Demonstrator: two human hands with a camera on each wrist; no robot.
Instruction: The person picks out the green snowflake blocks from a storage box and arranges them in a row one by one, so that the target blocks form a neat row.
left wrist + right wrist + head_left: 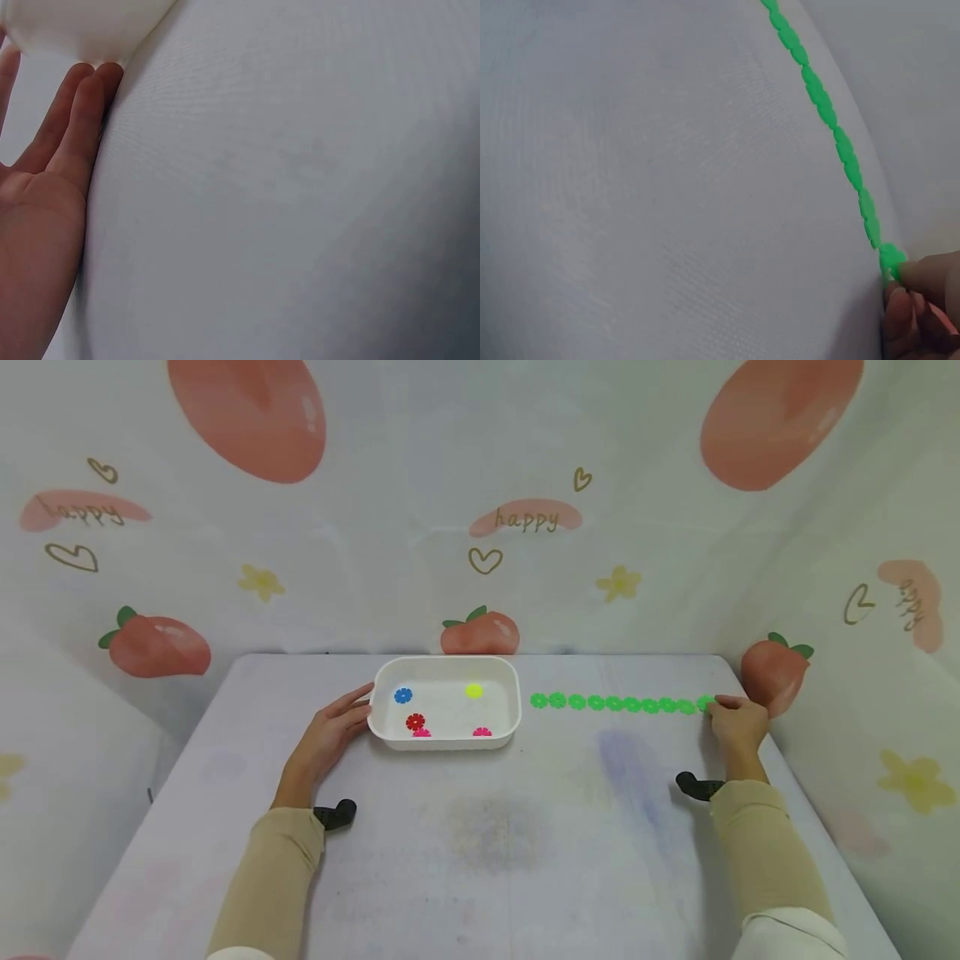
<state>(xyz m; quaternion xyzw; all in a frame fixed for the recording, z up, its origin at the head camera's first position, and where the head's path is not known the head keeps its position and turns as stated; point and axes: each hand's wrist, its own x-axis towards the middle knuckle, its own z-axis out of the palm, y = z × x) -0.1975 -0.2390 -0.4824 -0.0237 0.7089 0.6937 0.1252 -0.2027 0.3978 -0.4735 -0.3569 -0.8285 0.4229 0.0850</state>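
With fingers nearly straight, my left hand (327, 743) touches the left end of a white plastic tray (442, 745). In the left wrist view its fingertips rest against the lower edge of the tray (90, 30). A row of green flower-shaped discs (614, 703) runs rightward from the tray across the table. At the row's right end, my right hand (738, 727) pinches a green disc (705, 702) between thumb and fingers. The right wrist view shows this green disc (891, 259) partly covered by the fingertips, right beside the last disc lying flat.
Inside the tray lie a blue disc (403, 695), a yellow disc (474, 691), a red disc (415, 722) and two pink discs near the front wall. A patterned cloth (375, 568) hangs behind the white table (510, 877) and at its sides.
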